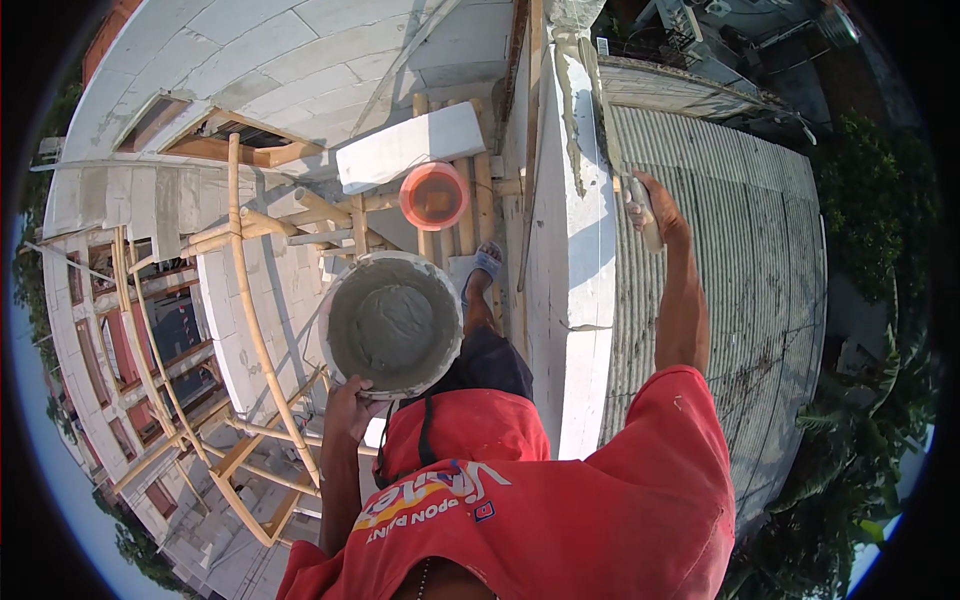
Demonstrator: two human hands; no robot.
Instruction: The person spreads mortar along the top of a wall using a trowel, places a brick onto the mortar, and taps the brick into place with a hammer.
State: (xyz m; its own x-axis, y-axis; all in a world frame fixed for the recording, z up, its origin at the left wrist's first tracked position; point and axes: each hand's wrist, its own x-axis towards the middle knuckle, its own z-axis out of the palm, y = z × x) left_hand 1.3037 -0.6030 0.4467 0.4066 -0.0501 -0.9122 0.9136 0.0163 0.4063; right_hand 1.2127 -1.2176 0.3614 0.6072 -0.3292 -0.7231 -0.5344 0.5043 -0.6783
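Observation:
My left hand (352,408) grips the near rim of a pale bucket (452,300), held in front of my body. Wet grey mortar (385,325) lies inside it. My right hand (660,212) is closed round the handle of a trowel (648,232), out past the right side of a white block wall (590,275). The trowel's blade reaches forward along the wall's edge; its exact outline is hard to make out. A rough strip of grey mortar (575,115) lies on the far part of the wall top.
An orange-red bucket (434,196) and a loose white block (412,148) rest on the scaffold planks ahead, near my slippered foot (484,262). Bamboo poles (245,270) stand at left. A thin string runs along the wall top. Right of the wall lies a corrugated roof (730,280).

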